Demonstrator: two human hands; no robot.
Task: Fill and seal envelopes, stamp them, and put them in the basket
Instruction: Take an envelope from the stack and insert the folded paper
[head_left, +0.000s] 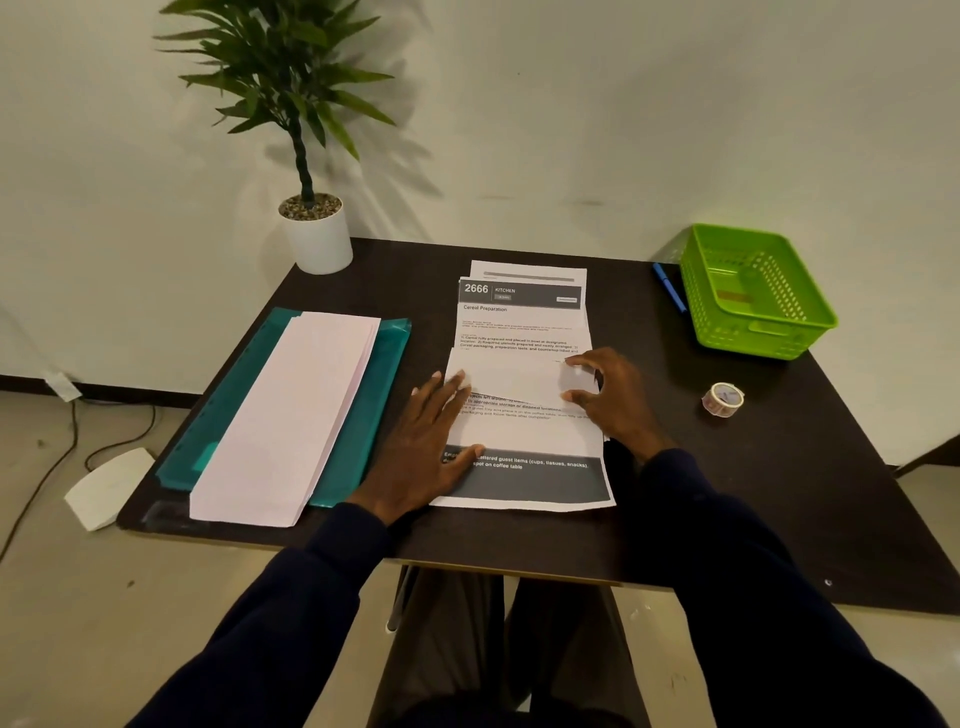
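Note:
A stack of printed sheets (524, 332) lies in the middle of the dark table (779, 467). The top sheet (511, 379) is partly folded over itself. My left hand (428, 447) lies flat with straight fingers on the sheet's left edge and presses it down. My right hand (610, 397) pinches the folded flap at its right edge between thumb and fingers. A pile of pale pink envelopes (291, 415) rests on a teal folder (384, 374) to the left. The green basket (753, 291) stands at the back right. A roll of stamps (723, 398) lies right of the sheets.
A blue pen (670, 287) lies beside the basket's left side. A potted plant in a white pot (318, 236) stands at the table's back left corner. Cables and a white object (106, 486) lie on the floor to the left.

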